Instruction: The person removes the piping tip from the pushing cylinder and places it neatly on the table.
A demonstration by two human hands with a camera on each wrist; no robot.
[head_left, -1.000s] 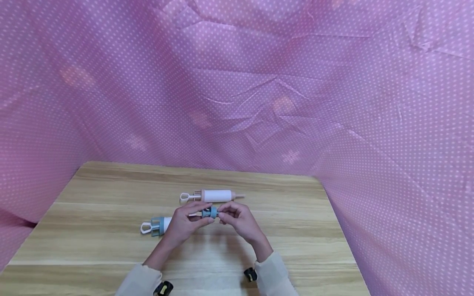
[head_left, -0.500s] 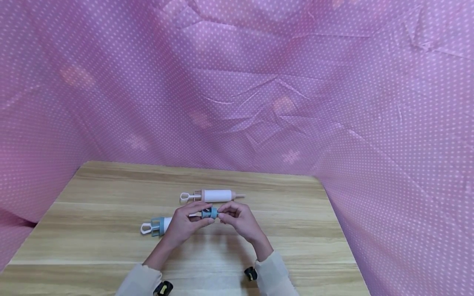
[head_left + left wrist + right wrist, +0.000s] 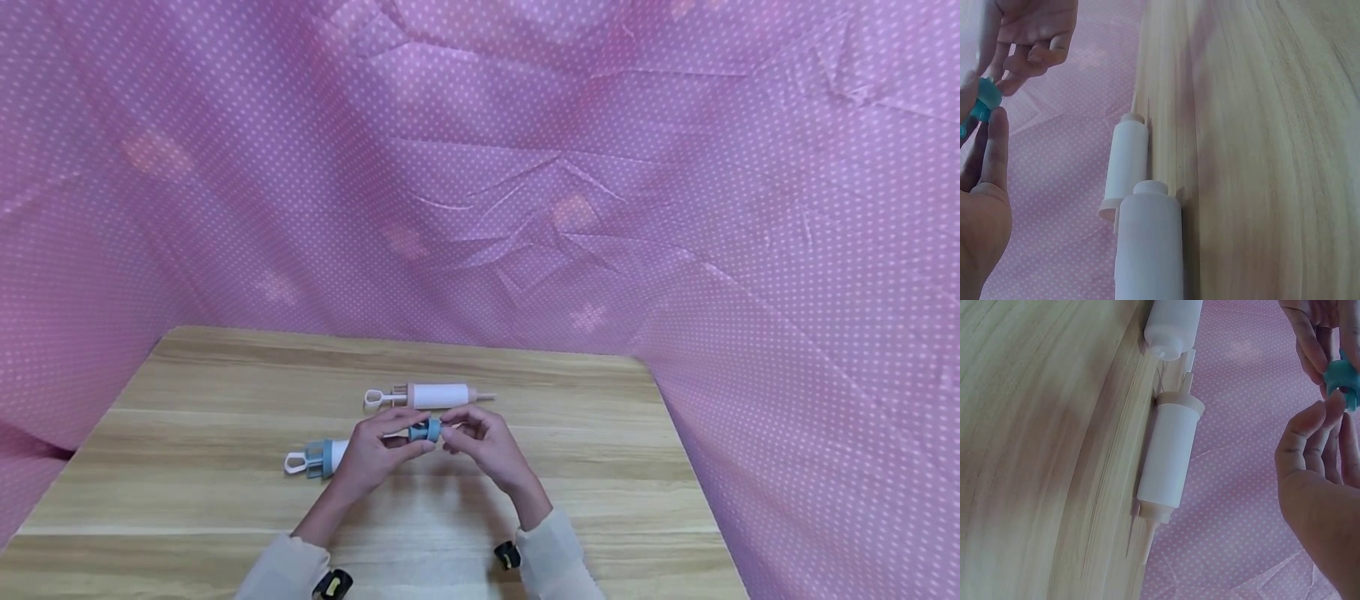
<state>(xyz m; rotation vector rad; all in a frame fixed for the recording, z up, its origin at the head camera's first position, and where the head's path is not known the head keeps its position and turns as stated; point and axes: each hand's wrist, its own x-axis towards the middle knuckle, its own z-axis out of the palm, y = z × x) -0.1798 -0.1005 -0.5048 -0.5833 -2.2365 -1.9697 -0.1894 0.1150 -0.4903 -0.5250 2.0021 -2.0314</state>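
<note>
A small teal plastic nozzle cap (image 3: 425, 430) is held up between both hands above the table. My left hand (image 3: 367, 454) pinches its left side between thumb and fingers. At its right end, the thumb and index finger of my right hand (image 3: 491, 450) pinch the narrow tip, which they mostly cover. Under the left hand lies a syringe-like tube (image 3: 318, 458) with a teal collar and white loop handle, its front end hidden by that hand. Just beyond the hands lies a similar tube with pink fittings (image 3: 440, 396). Its thin nozzle points right. Its white barrel (image 3: 1169, 456) shows fully in the right wrist view.
The wooden table (image 3: 585, 433) stretches out on both sides of the hands. A pink dotted cloth (image 3: 480, 250) hangs behind the table's far edge and along its sides.
My right fingers have shifted slightly at the tip of the nozzle cap. The left hand and both tubes stay where they were.
</note>
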